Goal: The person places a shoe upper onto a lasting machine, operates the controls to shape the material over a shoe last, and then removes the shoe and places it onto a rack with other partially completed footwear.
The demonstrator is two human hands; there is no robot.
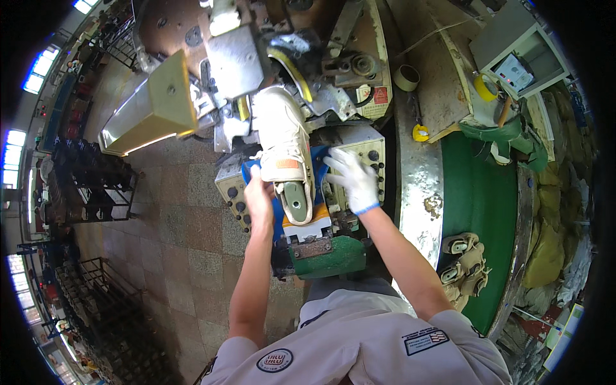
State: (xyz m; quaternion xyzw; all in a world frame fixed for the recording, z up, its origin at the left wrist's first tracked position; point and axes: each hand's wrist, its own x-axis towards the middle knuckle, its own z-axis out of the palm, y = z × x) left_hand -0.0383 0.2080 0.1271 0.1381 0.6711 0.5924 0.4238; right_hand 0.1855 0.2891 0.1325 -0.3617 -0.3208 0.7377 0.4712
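Observation:
A cream sneaker upper [282,131] on a green shoe last [296,200] lies in a shoe-making machine [237,61]. Its toe points away from me, under the metal jaws, and its heel faces me. My bare left hand [258,200] is closed against the shoe's left side near the tongue, its fingertips partly hidden. On the right, my right hand [354,181], in a white glove, has its fingers spread beside the shoe, over the edge of a blue piece [319,168], and holds nothing.
Control boxes with black knobs [373,156] flank the shoe. To the right runs a green conveyor belt [471,192] with several cream shoes [463,266]. A tape roll [406,77] sits on the bench beyond. Dark racks [96,183] stand at left across the tiled floor.

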